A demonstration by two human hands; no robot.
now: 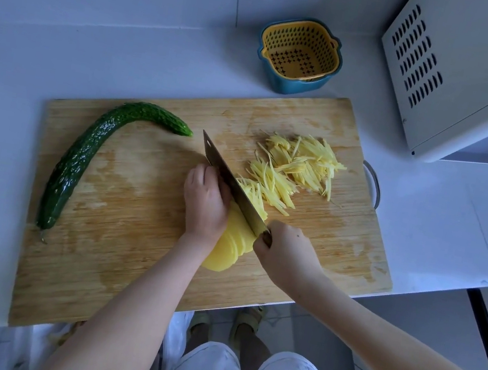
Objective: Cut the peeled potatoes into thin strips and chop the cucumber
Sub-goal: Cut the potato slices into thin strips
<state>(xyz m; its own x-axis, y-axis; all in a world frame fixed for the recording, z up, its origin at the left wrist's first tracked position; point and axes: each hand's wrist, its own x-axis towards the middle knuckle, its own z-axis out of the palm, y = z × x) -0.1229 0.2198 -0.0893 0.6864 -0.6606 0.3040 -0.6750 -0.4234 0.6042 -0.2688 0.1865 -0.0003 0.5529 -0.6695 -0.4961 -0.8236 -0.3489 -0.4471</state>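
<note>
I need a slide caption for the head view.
Left hand steadies potato slices; right hand cuts strips with cleaver; cucumber lies whole.

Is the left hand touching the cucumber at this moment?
Apart. The head view shows bare cutting board between the cucumber and the left hand, which holds the potato slices; the right hand grips the knife.

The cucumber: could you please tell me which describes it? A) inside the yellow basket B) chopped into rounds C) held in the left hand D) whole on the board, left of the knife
D: the cucumber lies whole on the cutting board, left of the knife, while the left hand steadies the potato slices.
</note>
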